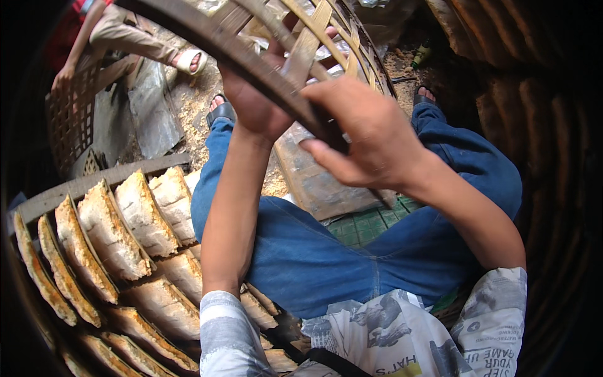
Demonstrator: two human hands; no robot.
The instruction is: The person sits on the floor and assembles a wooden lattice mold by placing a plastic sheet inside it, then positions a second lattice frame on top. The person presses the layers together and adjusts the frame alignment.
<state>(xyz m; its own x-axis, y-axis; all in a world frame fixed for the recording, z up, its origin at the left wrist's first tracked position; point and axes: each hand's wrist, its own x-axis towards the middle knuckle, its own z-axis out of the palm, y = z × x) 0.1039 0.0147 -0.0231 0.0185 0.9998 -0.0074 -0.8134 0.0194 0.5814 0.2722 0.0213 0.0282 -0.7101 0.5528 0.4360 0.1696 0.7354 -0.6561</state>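
Note:
A woven bamboo frame (308,47) slants across the upper middle, with a long dark bar (245,60) along its near side. My left hand (254,103) holds the frame from beneath; its palm lies behind the bar and some fingers show through the openwork slats. My right hand (370,135) closes on the lower part of the dark bar, thumb on the near side and fingers over the top. It looks slightly blurred. The bar's lower end sticks out below my right hand, above my lap.
Pale, rough-edged slabs (110,232) stand in rows at lower left, beside a wooden rail (94,182). Another person's sandaled foot (190,61) and a woven lattice (72,119) are at upper left. A flat board (314,182) lies between my legs. Dark stacked rows (521,132) line the right.

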